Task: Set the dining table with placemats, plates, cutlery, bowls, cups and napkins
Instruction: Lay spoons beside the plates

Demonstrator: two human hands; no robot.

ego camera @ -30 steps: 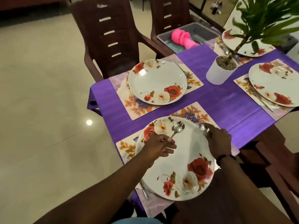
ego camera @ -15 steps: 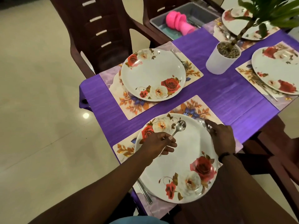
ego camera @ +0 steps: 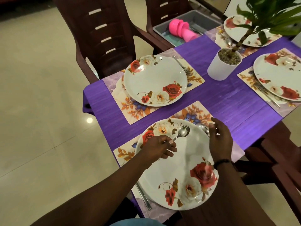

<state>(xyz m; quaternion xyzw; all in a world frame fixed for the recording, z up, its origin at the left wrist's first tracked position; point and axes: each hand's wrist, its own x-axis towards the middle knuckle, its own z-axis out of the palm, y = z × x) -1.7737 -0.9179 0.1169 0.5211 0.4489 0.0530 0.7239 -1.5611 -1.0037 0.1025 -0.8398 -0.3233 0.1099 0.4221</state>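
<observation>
Near plate (ego camera: 177,170): floral, lying on a floral placemat (ego camera: 125,154) at the closest tabletop (ego camera: 228,98) edge.
Knife (ego camera: 143,196): flat on the placemat, just left of the near plate.
Left hand (ego camera: 158,148): fingers curled, pinching the handle of a spoon (ego camera: 183,132) whose bowl hovers over the plate's far part.
Right hand (ego camera: 219,141): over the plate's right rim, fingers loosely bent, touching a second spoon (ego camera: 203,128) on the placemat; whether it grips is unclear.
Middle plate (ego camera: 155,80): on its own placemat, a fork (ego camera: 182,66) to its right.
White plant pot (ego camera: 224,64): upright on the purple cloth.
Grey tray (ego camera: 187,25): on a far chair, holding pink cups (ego camera: 180,30).
</observation>
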